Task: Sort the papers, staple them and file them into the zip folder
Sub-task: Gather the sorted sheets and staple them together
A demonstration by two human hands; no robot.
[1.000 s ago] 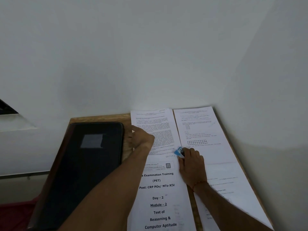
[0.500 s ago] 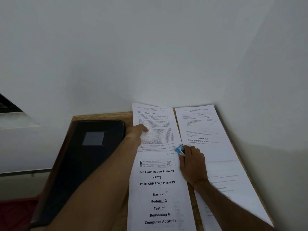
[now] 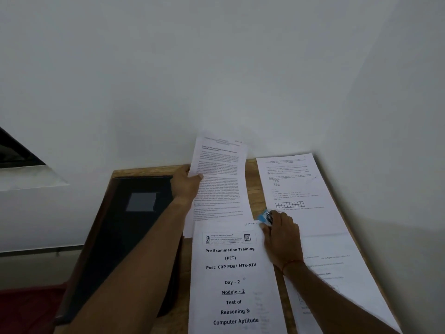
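L hand [image 3: 186, 186] pinches sheet [image 3: 221, 179] | R hand [image 3: 281, 235] grips stapler [image 3: 265, 217] | folder [image 3: 125, 237] at left

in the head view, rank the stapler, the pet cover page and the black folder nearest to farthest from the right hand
1. Stapler: gripped in the right hand, at its fingertips.
2. PET cover page: just left, its edge by the thumb.
3. Black folder: far left, beyond the left hand holding the text sheet.

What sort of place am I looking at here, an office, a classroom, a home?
Probably a study corner at home or in a small office: a wooden table against plain white walls, with exam-training papers, a black zip folder and a blue stapler.
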